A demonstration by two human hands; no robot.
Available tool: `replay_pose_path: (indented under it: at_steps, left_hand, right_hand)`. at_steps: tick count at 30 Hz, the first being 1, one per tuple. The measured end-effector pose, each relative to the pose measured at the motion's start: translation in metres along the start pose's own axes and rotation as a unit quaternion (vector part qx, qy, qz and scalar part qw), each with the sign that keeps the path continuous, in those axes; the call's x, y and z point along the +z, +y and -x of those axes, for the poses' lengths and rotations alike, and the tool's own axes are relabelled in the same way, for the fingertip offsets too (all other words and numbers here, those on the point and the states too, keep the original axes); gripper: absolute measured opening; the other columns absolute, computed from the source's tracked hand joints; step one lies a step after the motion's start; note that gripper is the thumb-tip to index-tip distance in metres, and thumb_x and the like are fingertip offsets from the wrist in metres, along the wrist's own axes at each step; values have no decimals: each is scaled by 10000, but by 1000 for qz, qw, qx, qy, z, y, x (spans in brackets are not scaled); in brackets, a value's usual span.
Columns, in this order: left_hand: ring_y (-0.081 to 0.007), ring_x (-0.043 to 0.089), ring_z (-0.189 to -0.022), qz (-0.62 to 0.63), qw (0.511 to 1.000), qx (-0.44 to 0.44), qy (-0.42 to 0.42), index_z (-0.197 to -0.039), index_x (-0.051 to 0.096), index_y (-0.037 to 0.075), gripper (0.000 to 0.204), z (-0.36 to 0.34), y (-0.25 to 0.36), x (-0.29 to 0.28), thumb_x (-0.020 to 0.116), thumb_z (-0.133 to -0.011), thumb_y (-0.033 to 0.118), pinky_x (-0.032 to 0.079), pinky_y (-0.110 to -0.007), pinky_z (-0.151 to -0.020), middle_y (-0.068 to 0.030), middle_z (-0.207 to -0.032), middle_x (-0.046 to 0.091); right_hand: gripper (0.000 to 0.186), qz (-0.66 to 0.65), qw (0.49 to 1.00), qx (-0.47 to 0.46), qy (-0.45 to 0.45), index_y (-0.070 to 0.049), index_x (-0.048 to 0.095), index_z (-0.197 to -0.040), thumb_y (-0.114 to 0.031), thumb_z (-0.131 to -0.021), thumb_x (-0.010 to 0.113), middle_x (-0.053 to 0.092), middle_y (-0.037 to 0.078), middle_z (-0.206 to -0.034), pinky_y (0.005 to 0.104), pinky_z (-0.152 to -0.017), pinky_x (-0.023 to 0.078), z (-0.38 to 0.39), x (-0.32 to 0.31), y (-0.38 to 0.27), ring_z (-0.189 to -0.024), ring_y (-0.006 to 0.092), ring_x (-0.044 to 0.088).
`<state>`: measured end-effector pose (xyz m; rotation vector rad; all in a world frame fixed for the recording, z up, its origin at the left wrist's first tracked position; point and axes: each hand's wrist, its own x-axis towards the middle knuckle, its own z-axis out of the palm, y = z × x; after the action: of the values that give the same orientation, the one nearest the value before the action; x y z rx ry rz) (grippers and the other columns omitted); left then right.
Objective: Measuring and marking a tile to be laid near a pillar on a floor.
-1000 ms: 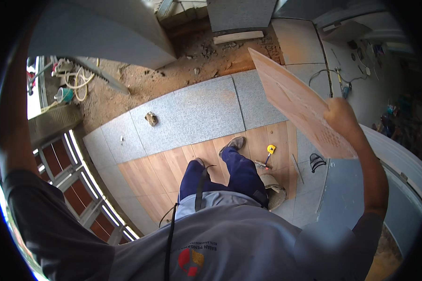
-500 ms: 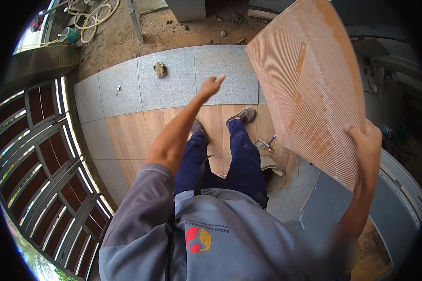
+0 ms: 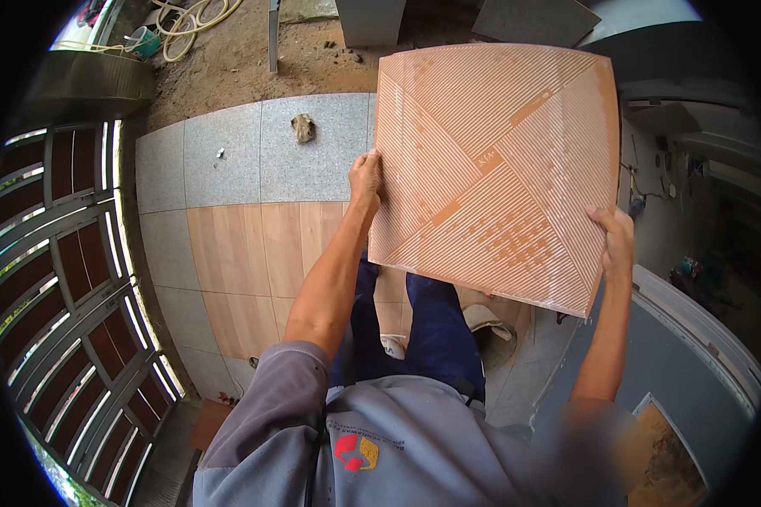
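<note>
The left hand (image 3: 365,177) is closed about the left edge of a large square tile (image 3: 492,182), and the right hand (image 3: 615,241) clasps its right edge, the thumb lying on the ridged face; how the fingers sit behind is hidden. The tile is held up off the floor in front of the person's legs, its ridged orange-tan back toward the camera. A small moulded mark sits near its middle, and the grey shirt (image 3: 431,422) carries a red and yellow emblem (image 3: 357,454) with a line of lettering beside it. Below, wood-look tiles (image 3: 237,253) and speckled grey tiles (image 3: 220,173) already lie edge to edge, while the soil (image 3: 228,93) beyond is uncovered; the held tile appears not yet set down. A brownish lump (image 3: 303,128) rests on the grey tiles, and a slatted gate (image 3: 62,253) stands at left.
</note>
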<state>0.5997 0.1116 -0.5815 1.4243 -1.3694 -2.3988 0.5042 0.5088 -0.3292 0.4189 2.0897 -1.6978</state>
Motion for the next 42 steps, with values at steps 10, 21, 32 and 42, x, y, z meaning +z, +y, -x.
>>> replay_pose_path:
  at_steps: [10, 21, 32, 42]
  left_hand:
    - [-111, 489, -783, -20, 994, 61, 83, -1051, 632, -1, 294, -114, -79, -36, 602, -996, 286, 424, -278, -715, -21, -879, 581]
    - [-141, 559, -808, -46, 989, 117, 77, -1079, 645, -18, 250, -336, -177, -77, 602, -993, 212, 465, -291, -745, -64, -924, 647]
    - [-151, 573, -775, -55, 979, 169, 96, -1026, 647, -28, 238, -489, -181, -140, 634, -961, 200, 470, -314, -687, -66, -886, 653]
    - [-176, 583, -787, -100, 958, 219, 160, -1064, 623, -38, 263, -512, -128, -165, 609, -962, 205, 478, -345, -689, -90, -932, 645]
  right_hand:
    - [431, 212, 966, -16, 150, 36, 698, -770, -374, -899, 674, 639, 70, -715, 319, -582, 431, -170, 27, 196, -643, 153, 559]
    - [539, 221, 961, 31, 163, 53, 689, -762, -469, -893, 695, 643, 100, -755, 364, -642, 449, -355, 109, 388, -687, 200, 567]
    - [639, 335, 926, -95, 147, 72, 641, -645, -523, -878, 669, 569, 168, -570, 430, -565, 435, -465, 206, 477, -531, 228, 549]
    - [630, 351, 901, -214, 138, 62, 619, -610, -510, -867, 684, 579, 189, -559, 448, -550, 439, -515, 272, 460, -516, 256, 576]
